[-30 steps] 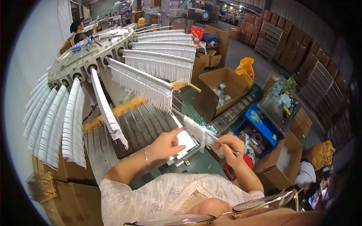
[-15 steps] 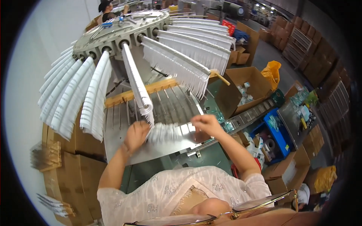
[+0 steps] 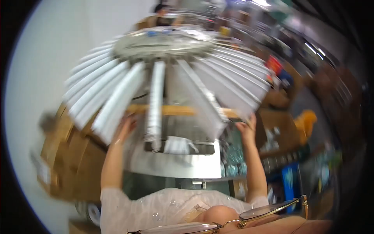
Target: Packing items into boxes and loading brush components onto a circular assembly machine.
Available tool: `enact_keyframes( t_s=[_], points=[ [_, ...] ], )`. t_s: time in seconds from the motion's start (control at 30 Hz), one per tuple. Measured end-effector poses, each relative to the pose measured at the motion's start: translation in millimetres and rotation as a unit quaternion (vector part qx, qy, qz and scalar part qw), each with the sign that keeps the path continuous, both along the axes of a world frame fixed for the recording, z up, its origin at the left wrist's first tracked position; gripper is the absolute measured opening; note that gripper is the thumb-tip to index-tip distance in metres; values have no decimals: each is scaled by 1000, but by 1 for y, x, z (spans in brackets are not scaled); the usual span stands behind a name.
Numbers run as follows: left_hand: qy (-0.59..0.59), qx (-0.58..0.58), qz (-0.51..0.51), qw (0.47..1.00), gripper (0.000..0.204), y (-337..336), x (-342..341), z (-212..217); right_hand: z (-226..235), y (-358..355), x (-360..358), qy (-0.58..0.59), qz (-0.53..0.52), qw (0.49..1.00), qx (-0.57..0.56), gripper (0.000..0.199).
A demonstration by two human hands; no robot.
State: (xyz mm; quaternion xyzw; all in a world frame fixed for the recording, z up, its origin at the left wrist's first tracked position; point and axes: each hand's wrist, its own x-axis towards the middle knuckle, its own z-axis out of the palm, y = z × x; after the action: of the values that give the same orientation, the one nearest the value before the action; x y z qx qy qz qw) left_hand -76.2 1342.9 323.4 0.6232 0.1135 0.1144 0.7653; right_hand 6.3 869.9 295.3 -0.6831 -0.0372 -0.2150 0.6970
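Reaching up with both arms, a person at a metal worktop [image 3: 175, 167] lifts their hands to the underside of a round carousel rack [image 3: 163, 43] whose spokes fan outward, each hung with a row of white strips [image 3: 117, 105]. The head view is blurred by motion, so fine detail is lost. The left hand [image 3: 125, 125] rises beside the lower end of one drooping row, fingers curled against the strips; its grip looks closed on them, though the blur leaves that uncertain. The right hand [image 3: 247, 126] sits at the tip of a row on the far right, touching its edge near a wooden bar [image 3: 175, 110] that crosses beneath the rack; whether that grip is clenched or loose cannot be told. The rows slope down toward the person, which puts their ends within arm's reach. On the worktop below lies a small white bundle [image 3: 177, 145]. Cardboard boxes [image 3: 74, 156] stand to the left, an open carton [image 3: 280, 128] to the right, and eyeglasses [image 3: 249, 216] hang at the lower edge.
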Motion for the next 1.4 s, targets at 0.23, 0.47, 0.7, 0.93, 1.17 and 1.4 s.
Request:
enact_keyframes(
  t_s=[0.23,0.47,0.7,0.93,1.17,1.4],
  points=[
    [-241,-183,-121,945,21,10,3,43,-7,-37,53,-285,-151,878,-353,49],
    [-356,-359,-27,863,24,264,-222,-40,71,232,-152,-142,469,717,-496,38],
    [-297,-90,452,836,25,275,-340,-28,42,579,-222,149,697,672,-203,20],
    [-32,-144,526,838,14,213,-475,-172,-87,851,-233,265,678,679,-98,19],
    [82,-219,633,738,15,205,-544,-195,-144,921,-299,487,614,603,146,20],
    [22,-227,583,780,14,244,-511,-174,-143,952,-423,418,777,456,-118,38]
  ],
)
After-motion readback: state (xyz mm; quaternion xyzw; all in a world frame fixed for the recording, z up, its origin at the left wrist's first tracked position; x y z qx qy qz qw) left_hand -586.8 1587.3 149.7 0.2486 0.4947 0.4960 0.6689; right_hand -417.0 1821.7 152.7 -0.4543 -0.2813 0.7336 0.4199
